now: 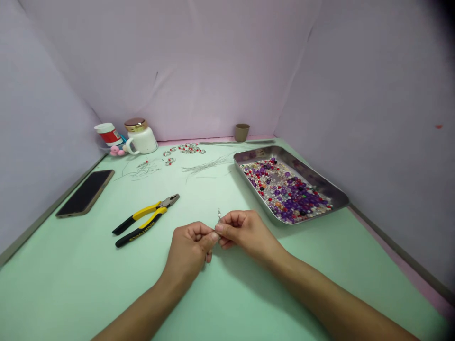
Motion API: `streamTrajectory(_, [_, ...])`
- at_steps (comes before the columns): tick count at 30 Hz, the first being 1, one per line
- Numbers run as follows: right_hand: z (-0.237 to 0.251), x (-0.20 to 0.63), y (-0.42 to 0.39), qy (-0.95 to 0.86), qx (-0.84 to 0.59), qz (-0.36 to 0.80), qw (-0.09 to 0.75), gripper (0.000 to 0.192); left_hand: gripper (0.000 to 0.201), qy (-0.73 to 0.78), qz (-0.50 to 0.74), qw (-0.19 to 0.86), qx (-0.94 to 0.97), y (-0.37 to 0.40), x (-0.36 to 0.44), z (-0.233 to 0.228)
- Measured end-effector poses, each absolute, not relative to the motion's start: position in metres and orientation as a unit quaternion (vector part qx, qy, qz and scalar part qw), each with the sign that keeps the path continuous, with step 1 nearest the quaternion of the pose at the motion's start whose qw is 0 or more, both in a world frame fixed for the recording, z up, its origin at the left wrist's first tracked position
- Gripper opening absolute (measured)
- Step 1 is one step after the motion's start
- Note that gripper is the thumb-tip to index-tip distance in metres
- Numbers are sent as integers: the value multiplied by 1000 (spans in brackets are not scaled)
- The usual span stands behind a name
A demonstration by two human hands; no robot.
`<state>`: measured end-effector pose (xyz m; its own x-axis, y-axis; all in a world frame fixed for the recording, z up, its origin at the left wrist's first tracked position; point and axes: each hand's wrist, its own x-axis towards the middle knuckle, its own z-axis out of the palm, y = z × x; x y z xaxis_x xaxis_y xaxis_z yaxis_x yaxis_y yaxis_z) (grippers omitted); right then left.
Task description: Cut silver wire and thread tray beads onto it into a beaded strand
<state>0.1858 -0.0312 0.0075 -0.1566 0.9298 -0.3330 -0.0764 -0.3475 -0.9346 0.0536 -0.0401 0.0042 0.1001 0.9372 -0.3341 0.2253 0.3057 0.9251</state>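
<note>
While our hands pinch a thin wire (219,215), we shape it.
Left hand (190,246) and right hand (241,230) both grip it; pliers (145,219) wait at ten o'clock.

A thin, short, silvery metal wire piece (219,215) stands nearly upright at the near middle of the green table, its lower end pinched between the fingertips of both hands, its tip poking free above.

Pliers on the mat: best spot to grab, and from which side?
Take the pliers by the two yellow-and-black handles, near their middle, coming from above. They lie flat on the green table, handles splayed slightly toward the lower left, metal nose pointing upper right. The left hand is nearest; nothing crowds the handles.
</note>
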Motion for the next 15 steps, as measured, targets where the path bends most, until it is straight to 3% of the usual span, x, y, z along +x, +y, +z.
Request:
streamTrajectory(11, [7, 189, -31, -342, -422, 743, 391, 36, 19, 504, 326, 521, 607, -39, 44, 6])
streamTrajectory(15, [6, 190, -29, -380, -445, 701, 408, 35, 15, 502, 324, 525, 607, -37, 44, 3])
